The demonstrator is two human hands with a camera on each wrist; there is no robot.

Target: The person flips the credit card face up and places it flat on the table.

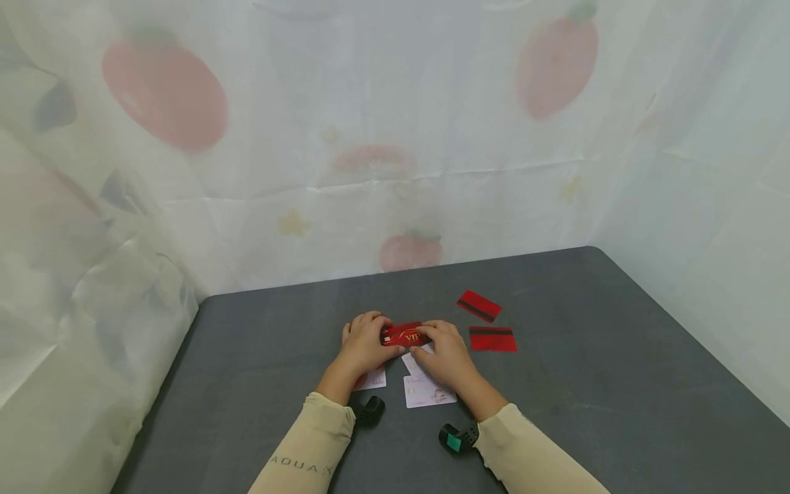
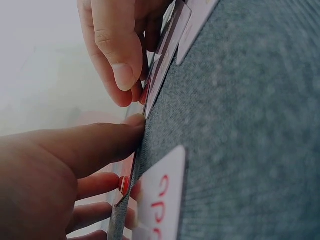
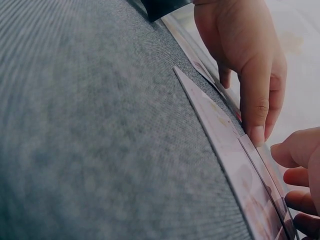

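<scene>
A red card with gold "VIP" lettering (image 1: 404, 335) lies flat between the two hands in the head view. My left hand (image 1: 365, 343) pinches its left end, thumb at the near edge and fingers at the far side. My right hand (image 1: 448, 353) is over its right end, with loosely bent fingers at the edge and the thumb lower, above a white card (image 1: 409, 363). In the right wrist view, the left thumb (image 3: 257, 132) comes down at the card's edge. Another white card (image 1: 426, 394) with a small picture overlaps below the right hand.
A further white card (image 1: 376, 379) with writing sits partly under the left wrist. Two red cards with black stripes, one tilted (image 1: 480, 306) and one straight (image 1: 492, 339), lie to the right on the dark grey table (image 1: 586, 357). A printed curtain (image 1: 370, 206) hangs behind.
</scene>
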